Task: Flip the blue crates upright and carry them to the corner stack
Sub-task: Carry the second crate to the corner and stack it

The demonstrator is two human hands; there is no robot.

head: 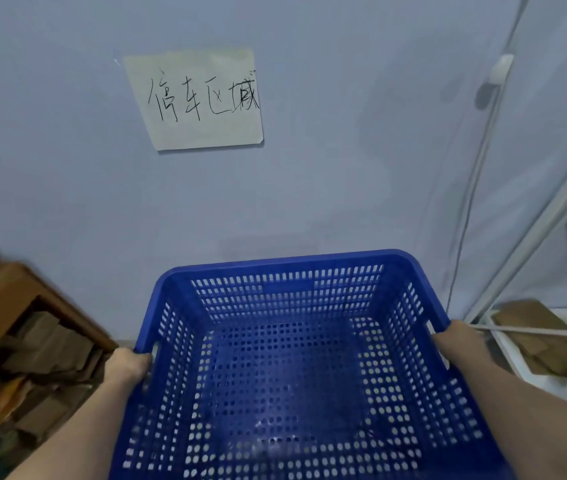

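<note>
A blue perforated plastic crate (285, 368) is upright, open side up and empty, held in front of me close to a pale wall. My left hand (129, 367) grips its left rim at the handle slot, fingers curled under the edge. On the opposite side, my right hand (448, 336) holds the right rim; its fingers are hidden behind the crate wall. No corner stack of crates is in view.
A wooden table (8, 299) with cardboard pieces (46, 358) under it stands at the left. A white metal rack (552, 216) with flattened cardboard (538, 337) on its low shelf is at the right. A handwritten paper sign (199, 98) hangs on the wall, and a cable (479, 161) runs down it.
</note>
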